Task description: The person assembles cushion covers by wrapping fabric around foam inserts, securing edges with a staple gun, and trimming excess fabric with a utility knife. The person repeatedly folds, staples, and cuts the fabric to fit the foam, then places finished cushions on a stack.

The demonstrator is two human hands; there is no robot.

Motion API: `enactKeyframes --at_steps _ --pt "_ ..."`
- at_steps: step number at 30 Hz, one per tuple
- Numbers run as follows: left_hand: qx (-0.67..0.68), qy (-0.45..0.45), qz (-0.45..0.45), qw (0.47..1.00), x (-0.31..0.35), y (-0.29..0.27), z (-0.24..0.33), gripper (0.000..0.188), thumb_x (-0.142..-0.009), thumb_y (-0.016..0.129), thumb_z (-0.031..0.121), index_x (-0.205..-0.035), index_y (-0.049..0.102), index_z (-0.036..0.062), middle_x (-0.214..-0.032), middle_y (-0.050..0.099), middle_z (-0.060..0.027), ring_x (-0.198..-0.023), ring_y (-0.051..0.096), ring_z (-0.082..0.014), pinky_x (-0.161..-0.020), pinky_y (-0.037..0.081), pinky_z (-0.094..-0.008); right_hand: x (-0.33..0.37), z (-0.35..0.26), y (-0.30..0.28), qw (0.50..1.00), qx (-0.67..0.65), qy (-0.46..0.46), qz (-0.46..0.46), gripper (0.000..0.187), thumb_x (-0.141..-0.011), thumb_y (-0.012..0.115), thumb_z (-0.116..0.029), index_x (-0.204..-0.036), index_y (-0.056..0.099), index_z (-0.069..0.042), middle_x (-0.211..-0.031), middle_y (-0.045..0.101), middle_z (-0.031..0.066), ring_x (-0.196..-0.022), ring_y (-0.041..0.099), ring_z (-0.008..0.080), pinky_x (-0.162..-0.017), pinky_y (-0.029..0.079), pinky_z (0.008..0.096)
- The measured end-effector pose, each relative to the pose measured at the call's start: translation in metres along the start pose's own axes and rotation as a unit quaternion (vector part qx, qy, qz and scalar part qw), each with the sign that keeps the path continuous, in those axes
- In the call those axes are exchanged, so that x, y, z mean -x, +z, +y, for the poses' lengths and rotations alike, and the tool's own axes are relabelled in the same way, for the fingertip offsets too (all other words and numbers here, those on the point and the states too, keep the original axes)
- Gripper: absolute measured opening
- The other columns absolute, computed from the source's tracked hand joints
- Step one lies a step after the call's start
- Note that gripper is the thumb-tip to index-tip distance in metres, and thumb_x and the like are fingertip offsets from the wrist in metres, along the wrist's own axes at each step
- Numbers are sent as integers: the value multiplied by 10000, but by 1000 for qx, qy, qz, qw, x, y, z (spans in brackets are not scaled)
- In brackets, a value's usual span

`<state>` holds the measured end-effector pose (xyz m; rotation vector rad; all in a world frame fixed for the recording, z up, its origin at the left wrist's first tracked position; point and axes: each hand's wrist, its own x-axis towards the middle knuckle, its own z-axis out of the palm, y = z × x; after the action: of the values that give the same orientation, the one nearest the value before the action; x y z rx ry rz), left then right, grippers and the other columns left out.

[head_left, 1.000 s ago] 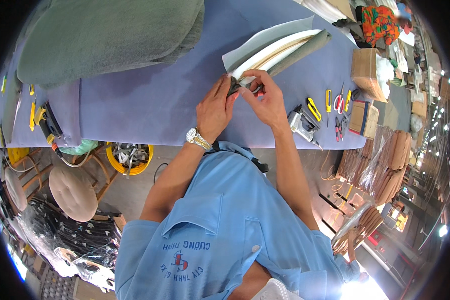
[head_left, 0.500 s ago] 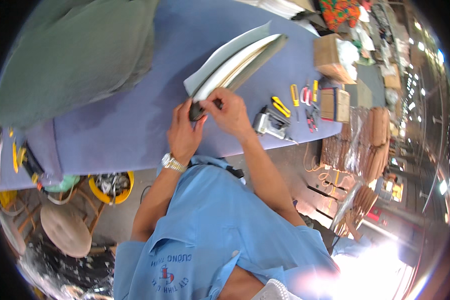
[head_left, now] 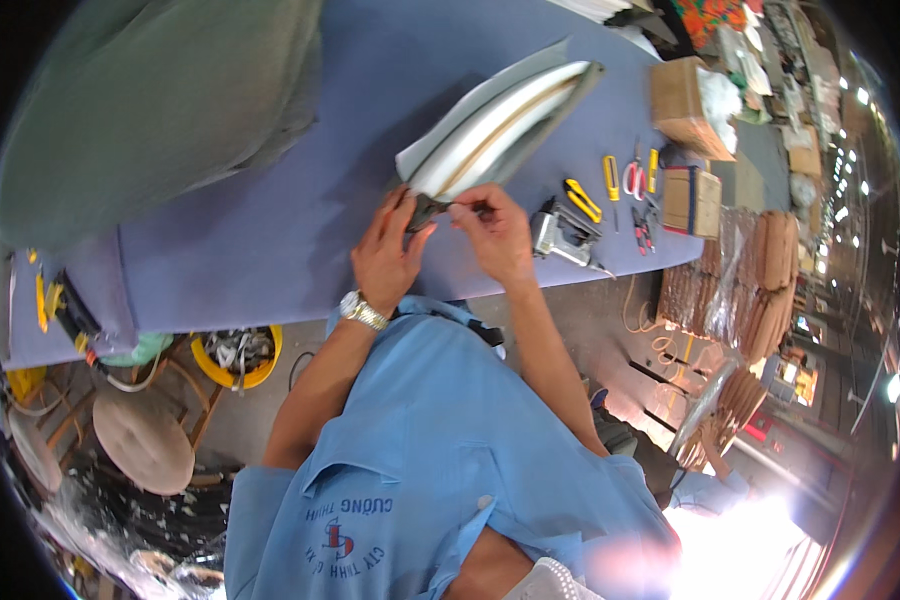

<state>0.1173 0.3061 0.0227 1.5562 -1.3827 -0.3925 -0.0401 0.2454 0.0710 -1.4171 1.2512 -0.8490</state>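
A curved padded panel (head_left: 518, 112) lies on the blue-covered table, its near end toward me. Its white padding and a tan, board-like layer show between flaps of grey-green fabric (head_left: 428, 212). At the near end my left hand (head_left: 386, 250) is closed on the dark fabric, the fingers over its left side and the thumb below. My right hand (head_left: 500, 238) pinches the fabric edge at the right of that end, thumb and forefinger together. The fingertips partly hide the folded corner. Right of my right hand lies a metal staple gun (head_left: 562, 236).
A yellow utility knife (head_left: 582, 200), screwdriver (head_left: 611, 176), scissors (head_left: 635, 178) and pliers (head_left: 642, 232) lie near small boxes (head_left: 692, 202). Grey-green fabric (head_left: 160, 120) covers the table's far left. Below the edge are a yellow bucket (head_left: 274, 372) and round stool (head_left: 142, 440). Another person's arm (head_left: 714, 456) shows lower right.
The view has shifted, so the table's things sit further right. The panel appears rolled slightly, showing more white padding. My right hand has moved from atop the near end to its right edge.
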Motion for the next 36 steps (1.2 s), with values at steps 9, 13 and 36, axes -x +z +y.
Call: enactKeyframes --at_steps 9,13,36 --pt "-3 -1 7 1000 -2 1 -3 516 -920 751 278 -1392 613 123 -1376 658 -105 -1212 667 -293 -818 614 -380 4 -19 1 987 132 -89 -18 102 -913 742 -11 -972 661 5 -963 666 78 -824 644 133 -726 541 269" --pt "-3 -12 -5 1000 -3 -2 -3 523 -930 737 257 -1413 599 114 -1381 653 -116 -1238 655 -290 -838 610 -379 1 -22 6 975 160 -152 -35 105 -892 743 8 -955 659 13 -985 645 113 -836 649 169 -728 546 282" --pt "24 200 -70 977 -126 -85 119 378 -904 741 89 -1270 687 6 -1203 723 -187 -1060 713 -347 -914 564 -415 -3 -138 -42 982 22 -190 7 149 -919 738 -95 -943 627 1 -874 674 79 -798 651 161 -702 535 340"
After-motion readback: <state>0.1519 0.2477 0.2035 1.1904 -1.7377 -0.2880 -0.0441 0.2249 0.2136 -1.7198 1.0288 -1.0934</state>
